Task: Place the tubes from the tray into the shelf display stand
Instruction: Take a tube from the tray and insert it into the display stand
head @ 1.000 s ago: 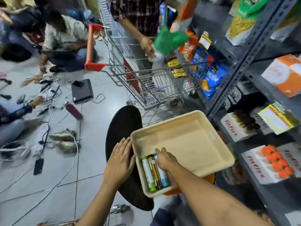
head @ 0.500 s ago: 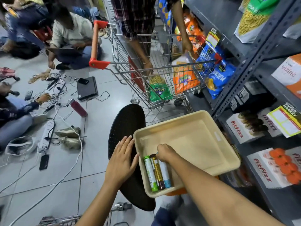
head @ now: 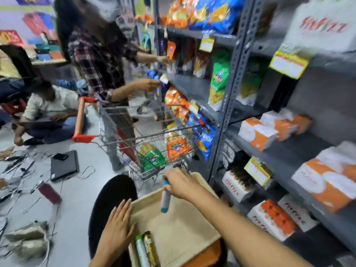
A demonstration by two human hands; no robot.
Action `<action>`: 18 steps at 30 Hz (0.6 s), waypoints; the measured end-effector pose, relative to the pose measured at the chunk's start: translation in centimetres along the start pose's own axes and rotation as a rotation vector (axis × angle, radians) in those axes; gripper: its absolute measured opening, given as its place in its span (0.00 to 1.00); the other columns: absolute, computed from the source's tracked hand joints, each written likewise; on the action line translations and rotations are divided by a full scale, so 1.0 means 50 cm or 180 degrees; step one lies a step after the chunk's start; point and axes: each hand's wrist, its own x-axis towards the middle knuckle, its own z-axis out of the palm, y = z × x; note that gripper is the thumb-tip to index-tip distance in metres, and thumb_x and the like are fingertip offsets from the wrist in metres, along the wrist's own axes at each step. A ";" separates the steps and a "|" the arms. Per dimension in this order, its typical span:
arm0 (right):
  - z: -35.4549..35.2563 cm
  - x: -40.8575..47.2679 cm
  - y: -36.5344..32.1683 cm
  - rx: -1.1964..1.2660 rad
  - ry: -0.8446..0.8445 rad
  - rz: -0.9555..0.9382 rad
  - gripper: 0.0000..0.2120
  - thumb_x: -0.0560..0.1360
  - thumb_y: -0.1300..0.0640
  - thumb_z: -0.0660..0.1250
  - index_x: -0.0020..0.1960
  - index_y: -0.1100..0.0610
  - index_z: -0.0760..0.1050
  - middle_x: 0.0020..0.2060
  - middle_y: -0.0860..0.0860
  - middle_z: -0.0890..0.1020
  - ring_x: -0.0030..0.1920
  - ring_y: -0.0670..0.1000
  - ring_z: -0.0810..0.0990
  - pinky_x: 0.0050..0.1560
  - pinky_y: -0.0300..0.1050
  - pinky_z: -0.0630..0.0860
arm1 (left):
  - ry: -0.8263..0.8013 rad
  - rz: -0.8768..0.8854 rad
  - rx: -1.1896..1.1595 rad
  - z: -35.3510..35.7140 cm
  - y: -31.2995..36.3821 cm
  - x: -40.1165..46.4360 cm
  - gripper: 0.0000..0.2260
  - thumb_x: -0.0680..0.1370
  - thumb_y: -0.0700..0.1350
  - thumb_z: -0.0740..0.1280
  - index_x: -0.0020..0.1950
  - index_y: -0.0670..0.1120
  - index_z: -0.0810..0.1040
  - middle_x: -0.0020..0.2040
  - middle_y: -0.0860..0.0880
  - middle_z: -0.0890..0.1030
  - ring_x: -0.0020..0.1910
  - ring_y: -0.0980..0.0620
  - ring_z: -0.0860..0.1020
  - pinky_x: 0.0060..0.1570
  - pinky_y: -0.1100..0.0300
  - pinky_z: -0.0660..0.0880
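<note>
My right hand [head: 181, 185] holds a blue and white tube [head: 165, 199] by its top end, lifted above the beige tray [head: 183, 234]; the tube hangs downward. In the tray's near left corner lie a green tube [head: 141, 251] and a gold tube [head: 150, 249], side by side. With fingers spread, my left hand [head: 117, 226] rests flat against the tray's left rim. To the right stands the grey shelf unit [head: 229, 105], and white display boxes [head: 237, 187] with red lettering sit on its lower shelves.
A wire shopping cart [head: 146, 139] with snack bags stands just beyond the tray. A person in a plaid shirt [head: 98, 60] reaches into the shelf behind it. A black round stool [head: 111, 197] sits under the tray. Cables, a laptop [head: 64, 166] and seated people fill the floor at left.
My right hand has closed on the blue tube and raised it out of the tray, toward the far edge. The view has tilted up toward the shelves. My left hand stays at the rim.
</note>
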 end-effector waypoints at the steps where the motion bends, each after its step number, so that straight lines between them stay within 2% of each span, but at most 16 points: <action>1: -0.050 -0.020 0.000 -0.0041 0.0197 -0.0035 0.13 0.77 0.52 0.65 0.58 0.58 0.75 0.54 0.61 0.78 0.55 0.62 0.77 0.46 0.50 0.73 | 0.0113 0.0095 -0.0043 -0.009 0.023 0.030 0.31 0.80 0.60 0.44 0.67 0.40 0.72 0.69 0.46 0.70 0.74 0.56 0.49 0.71 0.59 0.44; 4: -0.216 -0.096 0.017 -0.0394 0.0822 -0.0168 0.12 0.76 0.50 0.66 0.56 0.56 0.78 0.52 0.60 0.80 0.54 0.62 0.78 0.48 0.49 0.74 | 0.0361 0.0478 -0.0156 -0.057 0.137 0.154 0.31 0.80 0.59 0.44 0.65 0.39 0.73 0.68 0.43 0.70 0.70 0.48 0.62 0.71 0.60 0.43; 5: -0.272 -0.126 0.026 -0.0557 0.0983 -0.0179 0.13 0.75 0.50 0.67 0.54 0.56 0.78 0.51 0.60 0.81 0.53 0.61 0.79 0.48 0.49 0.74 | 0.0470 0.0656 -0.0195 -0.075 0.182 0.203 0.29 0.80 0.58 0.46 0.65 0.39 0.73 0.68 0.42 0.71 0.69 0.46 0.63 0.71 0.60 0.43; 7: -0.377 -0.187 0.040 -0.0800 0.1204 -0.0093 0.12 0.74 0.49 0.68 0.52 0.57 0.79 0.49 0.58 0.83 0.51 0.60 0.80 0.44 0.47 0.72 | 0.0748 0.0962 -0.0320 -0.119 0.276 0.291 0.26 0.79 0.56 0.51 0.68 0.41 0.70 0.71 0.43 0.68 0.71 0.48 0.60 0.71 0.58 0.45; 9: -0.479 -0.258 0.060 -0.0995 0.1435 0.0061 0.10 0.73 0.50 0.69 0.50 0.56 0.79 0.47 0.57 0.84 0.51 0.59 0.80 0.42 0.45 0.70 | 0.0991 0.1322 -0.0517 -0.177 0.391 0.371 0.26 0.79 0.57 0.49 0.70 0.43 0.67 0.73 0.46 0.65 0.72 0.48 0.60 0.71 0.55 0.49; 11: -0.573 -0.336 0.073 -0.1214 0.1661 0.0201 0.08 0.73 0.51 0.69 0.50 0.54 0.80 0.49 0.54 0.84 0.52 0.57 0.80 0.47 0.46 0.72 | 0.1226 0.1740 -0.0801 -0.243 0.521 0.430 0.25 0.80 0.58 0.50 0.70 0.45 0.66 0.73 0.47 0.64 0.72 0.48 0.60 0.70 0.53 0.51; 13: -0.662 -0.423 0.085 -0.1505 0.1866 0.0465 0.08 0.75 0.49 0.66 0.52 0.51 0.79 0.52 0.52 0.83 0.55 0.57 0.78 0.51 0.47 0.70 | 0.1418 0.2200 -0.1106 -0.321 0.668 0.463 0.22 0.78 0.53 0.54 0.71 0.47 0.64 0.73 0.48 0.64 0.72 0.49 0.60 0.70 0.53 0.52; 15: -0.741 -0.508 0.093 -0.1902 0.2022 0.0850 0.11 0.77 0.46 0.63 0.54 0.51 0.78 0.54 0.53 0.83 0.57 0.57 0.77 0.51 0.48 0.69 | 0.1639 0.2703 -0.1294 -0.385 0.809 0.473 0.22 0.77 0.49 0.55 0.71 0.46 0.62 0.71 0.48 0.64 0.71 0.47 0.62 0.69 0.51 0.53; 18: -0.834 -0.629 0.097 -0.2403 0.2214 0.1473 0.18 0.77 0.40 0.61 0.52 0.53 0.80 0.53 0.54 0.83 0.57 0.59 0.77 0.49 0.49 0.70 | 0.1798 0.3339 -0.1507 -0.466 1.000 0.449 0.24 0.76 0.48 0.55 0.71 0.42 0.66 0.72 0.46 0.64 0.72 0.47 0.61 0.69 0.48 0.54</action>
